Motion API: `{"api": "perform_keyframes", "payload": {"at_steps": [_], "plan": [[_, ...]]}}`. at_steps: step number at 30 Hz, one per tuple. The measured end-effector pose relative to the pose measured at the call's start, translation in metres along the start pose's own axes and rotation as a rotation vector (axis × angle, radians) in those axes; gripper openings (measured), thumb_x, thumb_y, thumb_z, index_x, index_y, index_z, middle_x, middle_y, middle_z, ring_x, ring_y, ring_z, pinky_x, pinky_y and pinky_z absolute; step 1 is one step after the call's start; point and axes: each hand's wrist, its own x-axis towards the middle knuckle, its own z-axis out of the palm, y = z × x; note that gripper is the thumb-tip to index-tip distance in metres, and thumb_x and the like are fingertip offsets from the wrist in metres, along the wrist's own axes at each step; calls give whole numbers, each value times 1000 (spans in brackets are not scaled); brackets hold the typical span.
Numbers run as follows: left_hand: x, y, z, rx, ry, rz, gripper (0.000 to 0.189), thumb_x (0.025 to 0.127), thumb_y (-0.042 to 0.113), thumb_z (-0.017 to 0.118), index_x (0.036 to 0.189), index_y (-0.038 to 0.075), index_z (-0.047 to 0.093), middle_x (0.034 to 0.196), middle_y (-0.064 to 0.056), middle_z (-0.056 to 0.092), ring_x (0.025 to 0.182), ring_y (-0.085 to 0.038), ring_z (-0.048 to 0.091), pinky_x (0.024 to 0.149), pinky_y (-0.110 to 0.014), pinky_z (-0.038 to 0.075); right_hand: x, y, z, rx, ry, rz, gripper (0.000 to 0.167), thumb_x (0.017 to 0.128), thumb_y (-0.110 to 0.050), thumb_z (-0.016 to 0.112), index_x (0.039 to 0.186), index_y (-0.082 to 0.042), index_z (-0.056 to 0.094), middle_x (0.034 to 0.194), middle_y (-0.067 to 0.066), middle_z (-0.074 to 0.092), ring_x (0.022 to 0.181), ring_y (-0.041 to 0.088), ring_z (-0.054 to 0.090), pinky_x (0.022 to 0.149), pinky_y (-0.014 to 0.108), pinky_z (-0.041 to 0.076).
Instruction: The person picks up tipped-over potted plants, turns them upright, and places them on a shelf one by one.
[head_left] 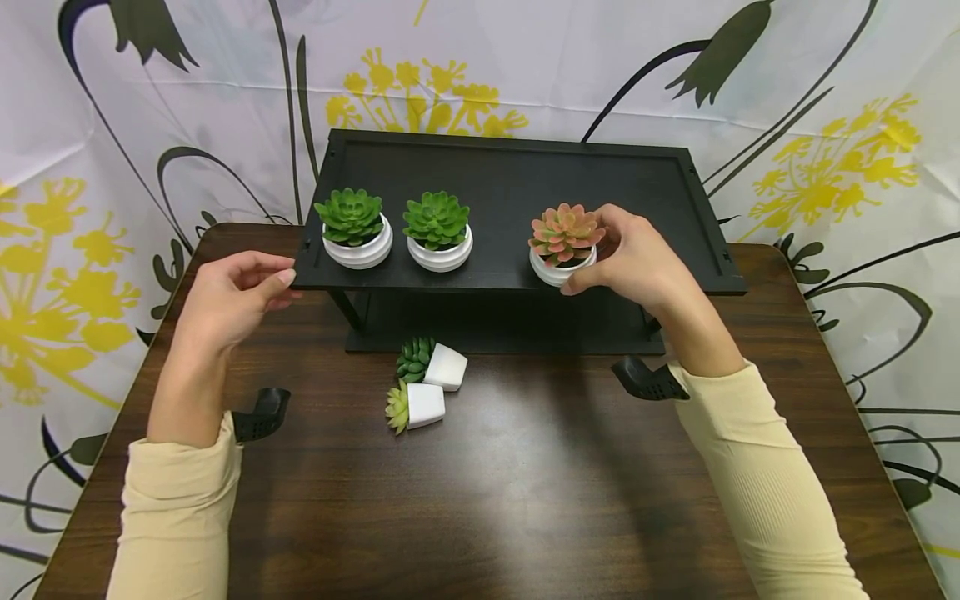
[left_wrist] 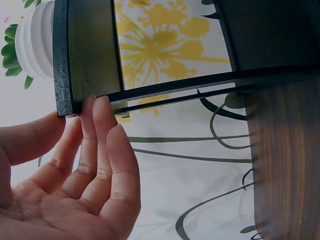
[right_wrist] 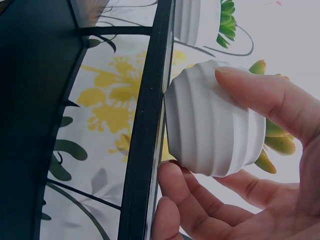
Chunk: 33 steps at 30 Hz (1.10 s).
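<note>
At the front left corner of the two-tier black shelf (head_left: 510, 179), my left hand (head_left: 236, 296) pinches the top board, thumb above and fingers below, as the left wrist view shows. My right hand (head_left: 637, 258) grips a ribbed white pot (right_wrist: 215, 120) with an orange-pink succulent (head_left: 566, 232), thumb on one side and fingers round the other. That pot is at the top board's front edge, right of the middle. Two green succulents in white pots, a left one (head_left: 352, 225) and a right one (head_left: 438, 229), stand upright on the board's left part.
Two small succulents in white pots, one dark green (head_left: 442, 365) and one light green (head_left: 420, 406), lie on their sides on the brown wooden table (head_left: 525, 500) before the shelf. A white curtain (head_left: 540, 50) with yellow and grey flower prints hangs behind.
</note>
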Motion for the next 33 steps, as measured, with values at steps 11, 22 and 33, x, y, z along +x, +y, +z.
{"api": "perform_keyframes", "payload": {"at_steps": [11,22,33], "plan": [[-29,60,7,132,-17,-21,29,92,8,53,112,-12,54,68,18,55,61,7,57,61,-10,48,13,-4,5,8,-8,3,51,63,-2,79,105,-3,49,90,11,55,85,23,49,71,33,40],[-29,58,6,156,-14,-23,28,92,8,53,113,-10,56,69,17,56,62,6,57,61,-10,49,23,-6,11,3,-12,0,52,61,-3,80,105,-4,51,86,11,55,83,23,48,68,33,39],[-29,58,6,169,-14,-25,28,92,9,54,113,-10,56,70,17,55,61,7,56,60,-10,48,27,-12,17,4,-22,5,51,61,-4,79,102,-4,50,87,12,54,86,23,46,69,33,38]]}}
